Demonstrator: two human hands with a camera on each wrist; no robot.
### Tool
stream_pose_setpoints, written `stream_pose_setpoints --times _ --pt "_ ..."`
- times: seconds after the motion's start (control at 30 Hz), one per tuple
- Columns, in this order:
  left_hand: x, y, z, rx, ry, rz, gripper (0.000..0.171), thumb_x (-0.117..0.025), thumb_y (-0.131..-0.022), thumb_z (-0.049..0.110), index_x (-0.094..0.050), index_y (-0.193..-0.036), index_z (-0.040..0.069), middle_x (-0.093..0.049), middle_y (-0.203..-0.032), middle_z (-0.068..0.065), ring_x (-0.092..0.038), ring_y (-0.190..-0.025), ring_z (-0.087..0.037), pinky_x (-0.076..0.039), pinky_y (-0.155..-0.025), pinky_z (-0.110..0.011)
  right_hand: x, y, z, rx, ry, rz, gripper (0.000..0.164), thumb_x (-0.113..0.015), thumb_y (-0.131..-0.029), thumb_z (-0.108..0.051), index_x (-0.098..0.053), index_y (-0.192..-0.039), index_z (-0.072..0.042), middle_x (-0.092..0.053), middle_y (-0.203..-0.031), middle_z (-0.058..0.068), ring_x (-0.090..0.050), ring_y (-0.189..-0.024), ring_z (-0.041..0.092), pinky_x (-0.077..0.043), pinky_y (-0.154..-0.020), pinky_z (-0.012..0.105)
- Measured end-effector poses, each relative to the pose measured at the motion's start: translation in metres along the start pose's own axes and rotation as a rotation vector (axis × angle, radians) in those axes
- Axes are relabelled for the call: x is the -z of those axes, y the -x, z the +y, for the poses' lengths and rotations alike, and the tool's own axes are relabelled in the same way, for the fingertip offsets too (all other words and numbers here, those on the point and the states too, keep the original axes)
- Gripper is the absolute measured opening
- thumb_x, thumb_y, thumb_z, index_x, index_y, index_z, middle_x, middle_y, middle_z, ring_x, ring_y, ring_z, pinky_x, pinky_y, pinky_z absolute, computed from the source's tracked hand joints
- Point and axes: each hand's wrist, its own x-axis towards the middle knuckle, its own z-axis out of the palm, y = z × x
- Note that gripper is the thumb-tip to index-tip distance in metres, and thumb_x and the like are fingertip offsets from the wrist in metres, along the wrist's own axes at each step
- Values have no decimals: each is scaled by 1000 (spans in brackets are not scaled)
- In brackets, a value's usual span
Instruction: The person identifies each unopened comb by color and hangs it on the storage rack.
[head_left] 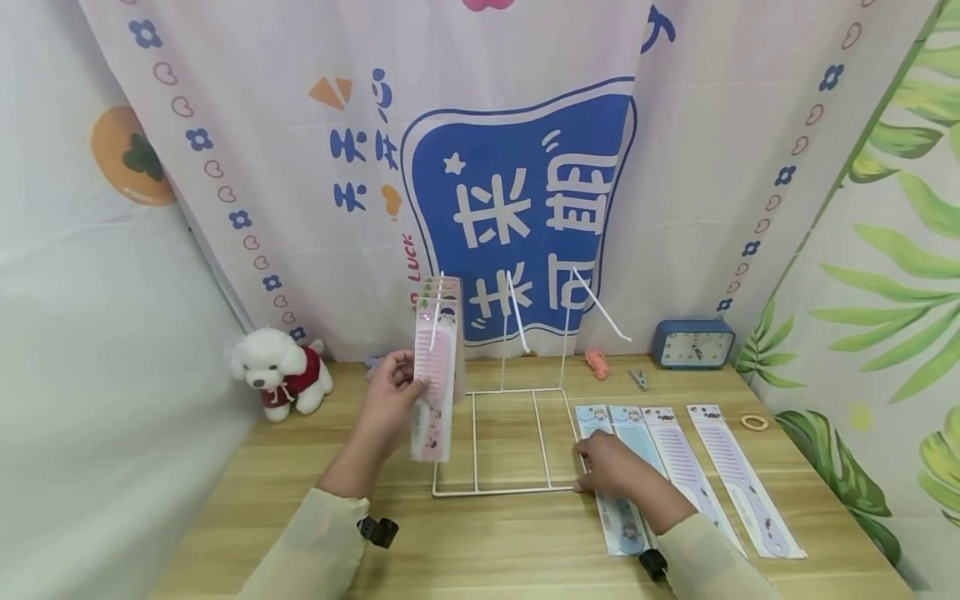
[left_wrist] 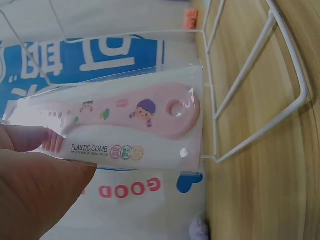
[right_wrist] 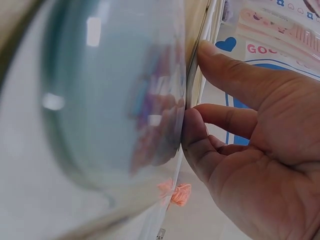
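My left hand [head_left: 392, 390] pinches a packaged pink comb [head_left: 432, 392] between thumb and fingers. It is upright at the left prong of a white wire rack [head_left: 504, 493], in front of other combs in bags. In the left wrist view, the pink comb [left_wrist: 150, 112] shows its handle with a hole and a printed girl; the thumb [left_wrist: 47, 187] lies at its toothed end. My right hand [head_left: 617, 468] grips the rack's front right corner with thumb and fingertips, over packaged blue combs [head_left: 626, 529]. In the right wrist view, a blue handle [right_wrist: 100, 100] partly blocks the contact.
Two packaged purple combs [head_left: 738, 479] lie at the right. A wooden ring [head_left: 754, 423], blue clock [head_left: 693, 344], small clip [head_left: 638, 380] and coral-coloured item [head_left: 597, 364] are farther back. A white toy dog [head_left: 279, 372] sits at the left. Two more prongs [head_left: 517, 312] jut from the rack.
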Motion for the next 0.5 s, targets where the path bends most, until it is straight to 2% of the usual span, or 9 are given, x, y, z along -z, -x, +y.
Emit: stream_pose_setpoints --times 0.17,0.3,0.4,0.5 --pt "-5 -9 -11 -40 -33 27 31 -60 -105 -7 -56 -136 -2 -65 -130 -21 -66 -117 -23 -58 -94 -19 -1 0 0 -2 -3 5 59 -94 -88 -22 -71 -137 2 -64 -110 11 -55 -92 22 -52 -81 42" --pt "-9 -15 -21 -87 -58 34 23 -63 -106 -3 -61 -128 -5 -68 -129 -26 -69 -119 -28 -61 -101 -31 -1 0 0 -3 -3 8 60 -94 -88 -22 -70 -138 2 -64 -110 11 -55 -93 22 -53 -82 43" --pt "-12 -18 -26 -97 -74 55 21 -65 -106 0 -63 -125 -6 -69 -128 -27 -70 -118 -30 -62 -106 -40 0 0 0 -4 -1 7 62 -94 -88 -22 -70 -139 3 -64 -110 11 -55 -93 22 -54 -83 43" --pt "-14 -20 -31 -101 -87 72 20 -66 -106 2 -64 -124 -5 -70 -127 -26 -70 -118 -31 -61 -105 -38 0 1 -1 6 4 10 60 -94 -87 -22 -71 -136 3 -64 -109 11 -55 -92 22 -53 -83 43"
